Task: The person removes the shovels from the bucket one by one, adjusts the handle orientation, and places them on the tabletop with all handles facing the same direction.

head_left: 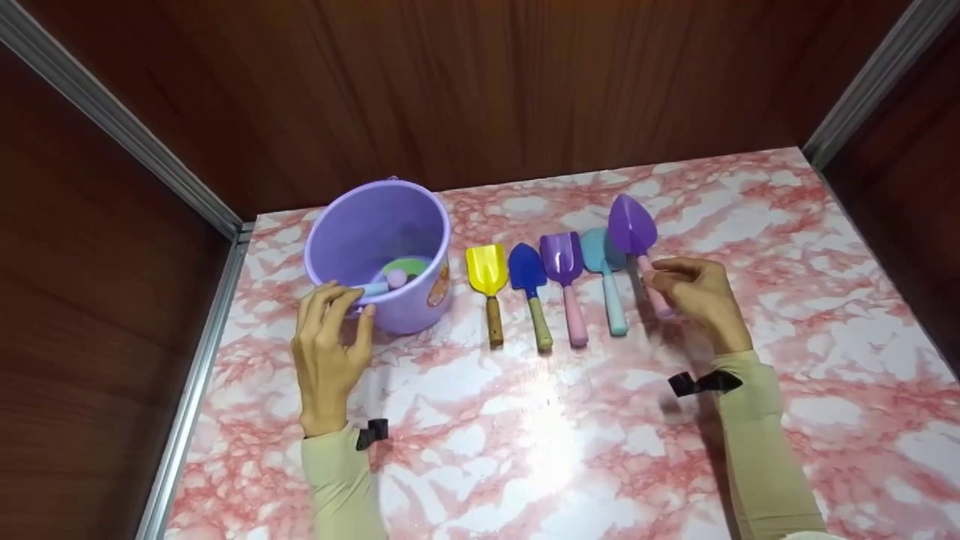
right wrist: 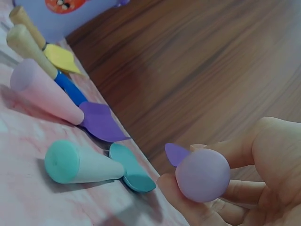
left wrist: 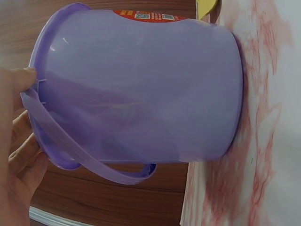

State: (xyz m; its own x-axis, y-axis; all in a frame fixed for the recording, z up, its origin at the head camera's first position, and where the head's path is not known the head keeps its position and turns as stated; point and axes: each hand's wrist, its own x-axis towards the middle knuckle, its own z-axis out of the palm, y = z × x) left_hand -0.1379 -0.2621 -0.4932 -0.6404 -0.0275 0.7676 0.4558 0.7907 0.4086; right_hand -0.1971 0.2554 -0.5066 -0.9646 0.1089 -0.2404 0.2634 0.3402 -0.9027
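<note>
A purple bucket [head_left: 379, 251] stands on the pink marble table [head_left: 525, 420], with a small toy lying inside it. My left hand [head_left: 328, 337] grips its near rim [left wrist: 40, 117], thumb on the outside. To its right lie a yellow shovel [head_left: 487, 289], a blue trowel [head_left: 529, 289], a purple scoop with a pink handle [head_left: 566, 281] and a teal spade [head_left: 606, 281] in a row. My right hand [head_left: 690, 296] pinches the pink handle [right wrist: 202, 175] of a purple pointed trowel [head_left: 632, 225], lifted at the row's right end.
Brown wooden walls [head_left: 480, 82] with metal corner strips close in the table at the back and both sides. Black straps sit on both wrists of the beige sleeves [head_left: 761, 442].
</note>
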